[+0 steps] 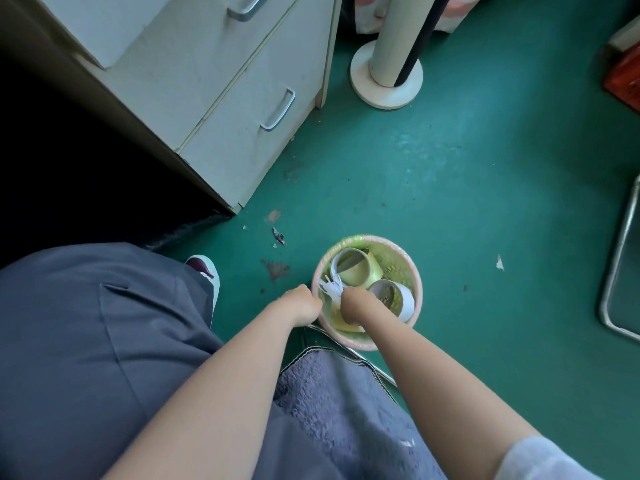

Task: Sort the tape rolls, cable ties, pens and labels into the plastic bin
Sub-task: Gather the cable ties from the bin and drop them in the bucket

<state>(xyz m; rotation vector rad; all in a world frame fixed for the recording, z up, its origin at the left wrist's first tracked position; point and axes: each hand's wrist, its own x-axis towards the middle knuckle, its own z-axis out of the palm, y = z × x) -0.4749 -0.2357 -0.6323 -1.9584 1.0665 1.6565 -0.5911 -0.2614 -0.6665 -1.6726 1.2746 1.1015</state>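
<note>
Hands grip bin and, apparently, left-pointing cable ties.

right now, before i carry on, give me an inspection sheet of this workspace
surface: green floor, stained and worn
job's things: plastic bin on the floor, holding a yellowish tape roll, a white tape roll and cable ties; pens and labels not seen
clutter: scraps on the floor left of the bin
grips: left grip holds the bin rim; right grip inside the bin at the cable ties, fingers hidden
cables: dark line down the post, cannot tell if cable
surroundings: drawer cabinet, post base, red crate, towel on lap
</note>
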